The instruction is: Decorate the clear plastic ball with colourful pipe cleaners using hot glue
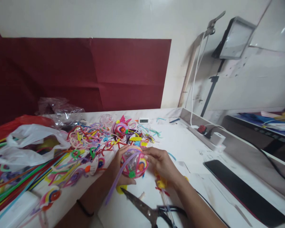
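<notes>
A clear plastic ball (132, 162) is wrapped with pink, orange and blue pipe cleaner coils and a green spot. My left hand (118, 167) holds it from the left side, thumb underneath. My right hand (160, 161) is at the ball's upper right, its fingertips pinched over the end of a purple pipe cleaner (122, 169). That strip runs across the ball and hangs down past my left wrist. Black-handled scissors (144, 205) lie below the ball, blades apart, their tip by a yellow round piece (122, 189). A fish-like decorated ball (120, 127) sits behind.
Loose pipe cleaners (90, 136) pile up on the left, beside long bundled ones (35, 171) and a white plastic bag (33, 139). A small digital clock (143, 121) stands at the back. On the right are a black phone-like slab (242, 190), a power strip (204, 139) and cables.
</notes>
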`<state>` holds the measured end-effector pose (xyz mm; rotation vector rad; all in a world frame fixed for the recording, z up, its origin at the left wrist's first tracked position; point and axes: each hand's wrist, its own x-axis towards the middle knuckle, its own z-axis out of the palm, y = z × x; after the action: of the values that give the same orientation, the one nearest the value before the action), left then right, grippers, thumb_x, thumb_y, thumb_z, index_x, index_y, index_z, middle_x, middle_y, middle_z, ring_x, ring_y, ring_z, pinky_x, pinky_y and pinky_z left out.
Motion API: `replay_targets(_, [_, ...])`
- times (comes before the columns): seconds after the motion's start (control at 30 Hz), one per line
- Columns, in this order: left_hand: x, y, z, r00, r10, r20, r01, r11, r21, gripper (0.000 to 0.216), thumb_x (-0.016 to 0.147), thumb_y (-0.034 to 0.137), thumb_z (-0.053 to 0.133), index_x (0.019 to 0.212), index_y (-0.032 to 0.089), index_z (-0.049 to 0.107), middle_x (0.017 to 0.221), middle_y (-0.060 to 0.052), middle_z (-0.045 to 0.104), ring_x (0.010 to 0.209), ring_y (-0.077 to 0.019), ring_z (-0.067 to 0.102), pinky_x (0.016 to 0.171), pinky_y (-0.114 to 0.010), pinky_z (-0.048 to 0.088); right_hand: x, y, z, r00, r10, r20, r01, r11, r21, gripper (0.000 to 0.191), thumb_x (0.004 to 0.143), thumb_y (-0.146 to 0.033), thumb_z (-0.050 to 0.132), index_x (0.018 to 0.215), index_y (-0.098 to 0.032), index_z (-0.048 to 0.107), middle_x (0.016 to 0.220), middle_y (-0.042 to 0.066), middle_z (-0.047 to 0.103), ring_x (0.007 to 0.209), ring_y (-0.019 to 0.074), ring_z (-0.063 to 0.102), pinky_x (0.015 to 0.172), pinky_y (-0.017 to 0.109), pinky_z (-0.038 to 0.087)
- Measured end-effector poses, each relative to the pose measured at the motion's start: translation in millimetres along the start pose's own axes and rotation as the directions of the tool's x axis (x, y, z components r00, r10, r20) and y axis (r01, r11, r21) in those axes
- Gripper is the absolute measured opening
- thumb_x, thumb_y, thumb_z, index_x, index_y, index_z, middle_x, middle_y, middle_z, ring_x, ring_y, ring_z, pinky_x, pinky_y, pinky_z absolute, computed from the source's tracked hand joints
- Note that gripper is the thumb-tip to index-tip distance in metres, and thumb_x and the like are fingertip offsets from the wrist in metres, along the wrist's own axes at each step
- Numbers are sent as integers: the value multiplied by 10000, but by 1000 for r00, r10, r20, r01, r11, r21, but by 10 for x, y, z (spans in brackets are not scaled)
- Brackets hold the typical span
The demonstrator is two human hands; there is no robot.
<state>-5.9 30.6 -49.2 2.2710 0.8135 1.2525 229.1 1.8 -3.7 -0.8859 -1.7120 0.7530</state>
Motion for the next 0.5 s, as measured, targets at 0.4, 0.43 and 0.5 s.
replay_targets(0.4, [32, 174, 52, 996, -70, -60, 75, 993, 90, 995, 509, 297, 874, 1368, 245, 373, 1331, -125, 574, 1199, -366, 595, 1020, -517, 511, -5, -41, -15, 1000, 1, -9, -2, 999, -32, 285, 915, -431, 601, 952, -200, 763, 958, 93, 776, 888, 233, 710, 792, 341, 546])
replay_targets(0.43, [24, 198, 40, 993, -112, -47, 116, 990, 81, 986, 509, 293, 873, 1364, 248, 384, 1329, -119, 581, 1194, -364, 599, 1013, -517, 519, -5, -53, -20, 1000, 5, -10, -5, 999, -38, 276, 916, -417, 598, 958, -199, 763, 965, 94, 776, 891, 233, 710, 794, 342, 545])
replay_targets(0.5, [21, 237, 17, 983, -182, -25, 184, 981, 70, 959, 504, 281, 873, 1349, 251, 420, 1317, -106, 597, 1192, -370, 599, 1009, -529, 522, -6, -75, -27, 1000, 11, -6, -12, 999, -50, 264, 919, -392, 588, 962, -199, 764, 971, 95, 776, 888, 233, 710, 793, 344, 542])
